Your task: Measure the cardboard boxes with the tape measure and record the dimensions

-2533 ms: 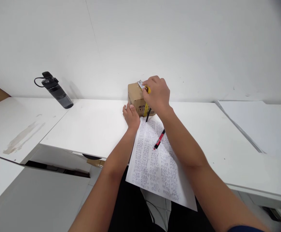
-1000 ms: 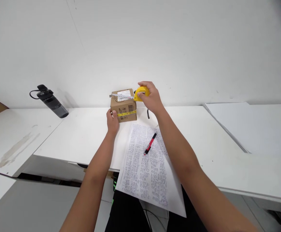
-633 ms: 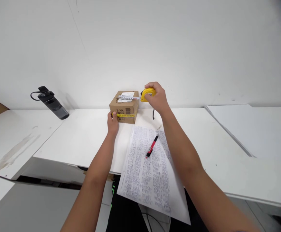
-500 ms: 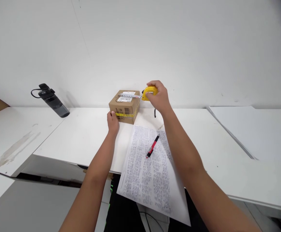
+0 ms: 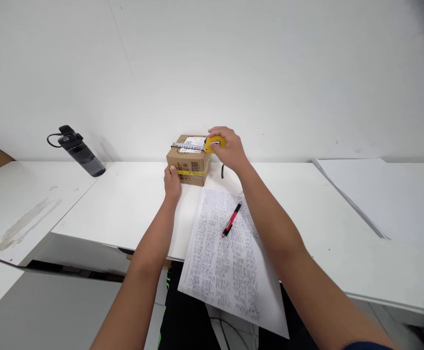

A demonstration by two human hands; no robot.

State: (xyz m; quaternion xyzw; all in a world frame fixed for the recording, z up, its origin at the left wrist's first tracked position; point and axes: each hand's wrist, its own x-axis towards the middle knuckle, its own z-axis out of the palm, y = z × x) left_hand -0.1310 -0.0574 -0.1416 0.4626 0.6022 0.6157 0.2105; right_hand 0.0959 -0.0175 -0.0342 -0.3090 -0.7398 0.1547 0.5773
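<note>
The brown box (image 5: 187, 159) sits on the bench (image 5: 135, 199), close to the wall. The left hand (image 5: 173, 183) is the nearer one: it holds the box's low front corner, with the thumb on the front side, and the box lies at about 1 o'clock from it. The right hand (image 5: 231, 147) is wrapped around the yellow tape measure (image 5: 212, 141), and from there the box lies at about 9 o'clock. The metal strip (image 5: 187, 145) comes out of the tape measure and goes across the top of the box, over the white label, with its long way going from 3 to 9 o'clock. (I cannot tell if the strip lies flat on the box or floats a tiny bit above it.) A black strap (image 5: 222, 170) hangs down under the right hand. The red and black pen (image 5: 231, 220) rests on the paper full of writing (image 5: 219, 262), at about 5 o'clock from the box. Half a second ago the tape measure was out past the box's 3 o'clock side; now it is right at that edge, and the strip's tip is further toward 9 o'clock. The left hand stays at the same corner.
</note>
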